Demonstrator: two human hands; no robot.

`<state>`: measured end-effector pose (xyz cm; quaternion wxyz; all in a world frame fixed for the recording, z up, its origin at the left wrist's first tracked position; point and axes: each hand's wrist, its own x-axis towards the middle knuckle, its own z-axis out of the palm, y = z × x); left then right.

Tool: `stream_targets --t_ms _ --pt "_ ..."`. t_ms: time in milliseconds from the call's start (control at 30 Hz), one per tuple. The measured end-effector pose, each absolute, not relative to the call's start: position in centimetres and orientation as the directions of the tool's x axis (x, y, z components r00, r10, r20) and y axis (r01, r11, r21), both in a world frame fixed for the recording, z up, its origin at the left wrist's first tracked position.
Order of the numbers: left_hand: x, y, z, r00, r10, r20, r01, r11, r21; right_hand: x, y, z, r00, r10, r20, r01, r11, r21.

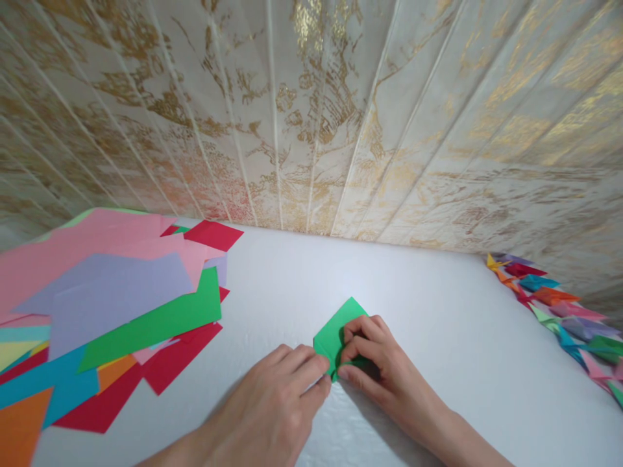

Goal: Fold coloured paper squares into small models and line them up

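A partly folded piece of green paper (335, 333) lies on the white table (292, 279), one corner pointing away from me. My left hand (287, 395) pinches its lower left edge between thumb and fingers. My right hand (372, 360) has its fingers curled over the paper's right side, thumb and fingertips closed on the near corner. The fold under the fingertips is mostly hidden by both hands.
On the left lies a spread pile of coloured paper sheets (121, 285), pink, lilac, green, blue, red and orange. Along the right edge runs a row of several folded paper birds (555, 296). Behind the table hangs a pleated white and gold curtain (311, 117).
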<state>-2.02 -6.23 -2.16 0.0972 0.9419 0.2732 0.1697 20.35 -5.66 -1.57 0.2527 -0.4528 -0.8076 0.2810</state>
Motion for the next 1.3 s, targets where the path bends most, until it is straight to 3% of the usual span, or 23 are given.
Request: stream_targets --t_ms 100,233,400,867,1300 --pt "-2.2 -6.2 -1.4 0.81 0.55 0.205 0.476 -0.82 0.318 20.3 -5.6 -1.6 -0.424 0.899 0.113 0.615 0.377 -0.692" --pt "-2.2 -6.2 -1.4 0.812 0.535 0.232 0.46 -0.832 0.31 20.1 -5.5 -1.7 -0.413 0.907 0.08 0.627 0.347 -0.698" --pt "-2.0 -6.2 -2.1 0.819 0.484 0.306 0.432 -0.873 0.226 20.1 -5.3 -1.8 -0.4 0.911 0.098 0.632 0.352 -0.691" --pt "-1.8 -6.0 -2.4 0.808 0.525 0.269 0.454 -0.844 0.285 20.7 -4.8 -1.9 -0.354 0.93 0.097 0.724 0.338 -0.602" --pt "-1.5 -6.3 -2.5 0.78 0.537 0.32 0.477 -0.842 0.251 20.4 -5.4 -2.0 -0.353 0.923 0.152 0.755 0.377 -0.536"
